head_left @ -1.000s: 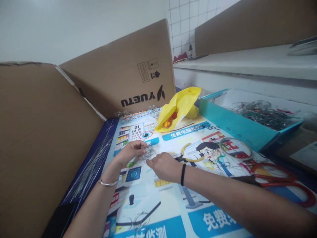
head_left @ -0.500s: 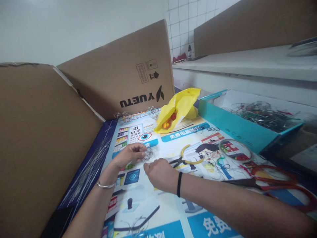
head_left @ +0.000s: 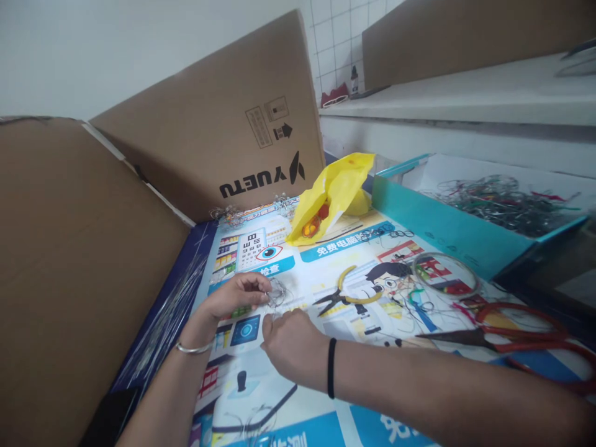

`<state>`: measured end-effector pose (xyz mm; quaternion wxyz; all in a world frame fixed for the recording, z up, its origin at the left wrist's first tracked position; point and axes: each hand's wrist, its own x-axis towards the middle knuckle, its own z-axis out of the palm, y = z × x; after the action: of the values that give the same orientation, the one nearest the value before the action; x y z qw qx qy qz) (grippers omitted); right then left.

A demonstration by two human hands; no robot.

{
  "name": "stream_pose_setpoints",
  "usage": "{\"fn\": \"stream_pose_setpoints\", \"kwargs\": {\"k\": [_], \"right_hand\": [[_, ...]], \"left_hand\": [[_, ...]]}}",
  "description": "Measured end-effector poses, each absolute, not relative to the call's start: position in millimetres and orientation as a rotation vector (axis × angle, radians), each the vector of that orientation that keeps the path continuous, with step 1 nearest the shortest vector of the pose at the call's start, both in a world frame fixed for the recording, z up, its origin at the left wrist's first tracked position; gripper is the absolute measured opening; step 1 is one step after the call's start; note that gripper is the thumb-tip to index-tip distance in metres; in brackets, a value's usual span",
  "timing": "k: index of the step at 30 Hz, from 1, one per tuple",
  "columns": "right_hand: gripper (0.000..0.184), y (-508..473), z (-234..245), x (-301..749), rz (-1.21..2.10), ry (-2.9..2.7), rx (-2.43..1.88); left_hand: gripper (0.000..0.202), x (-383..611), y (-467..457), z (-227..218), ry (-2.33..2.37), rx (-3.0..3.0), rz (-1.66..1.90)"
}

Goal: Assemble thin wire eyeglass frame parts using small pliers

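A small tangle of thin silvery wire (head_left: 279,293) lies between my two hands, above the printed poster sheet (head_left: 321,388). My left hand (head_left: 244,293), with a silver bangle at its wrist, pinches the tangle's left side between thumb and fingertips. Just below and to the right, my right hand (head_left: 293,341) is curled closed, a black band on its wrist. Its fingertips sit at the tangle's lower edge, and what they grip is hidden. Pliers with yellow handles (head_left: 347,295) rest on the sheet to the right of my hands.
Large red-handled scissors (head_left: 526,347) lie at the right beside a wire coil (head_left: 444,276). Behind them stands a teal box (head_left: 433,226) full of tangled wire. A yellow bag (head_left: 333,195) holds orange pieces. Cardboard panels (head_left: 209,136) close off the left and back.
The camera view has shifted slightly. My right hand has moved a little down and left from the wire tangle, and more of the loose wire loops show. My left hand keeps its pinch.
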<state>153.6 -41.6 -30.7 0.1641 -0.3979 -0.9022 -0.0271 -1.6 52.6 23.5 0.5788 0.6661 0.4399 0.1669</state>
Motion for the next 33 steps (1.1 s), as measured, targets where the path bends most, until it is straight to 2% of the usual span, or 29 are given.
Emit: {"fn": "stream_pose_setpoints", "kwargs": {"k": [10,24,33], "right_hand": [[0.047,-48.1,-29.3,145.3,-0.073,-2.590,-1.163],[0.050,-53.9,-30.9,141.2,-0.062,-2.600,-1.153],[0.054,-54.1,-35.2,145.9,-0.049,-2.568,-1.100]], "left_hand": [[0.026,-1.4,52.8,22.3,1.027,1.586,0.363],[0.017,1.3,50.2,27.8,0.990,1.639,0.289],[0.019,-2.9,50.5,26.8,0.950,1.621,0.267]]}}
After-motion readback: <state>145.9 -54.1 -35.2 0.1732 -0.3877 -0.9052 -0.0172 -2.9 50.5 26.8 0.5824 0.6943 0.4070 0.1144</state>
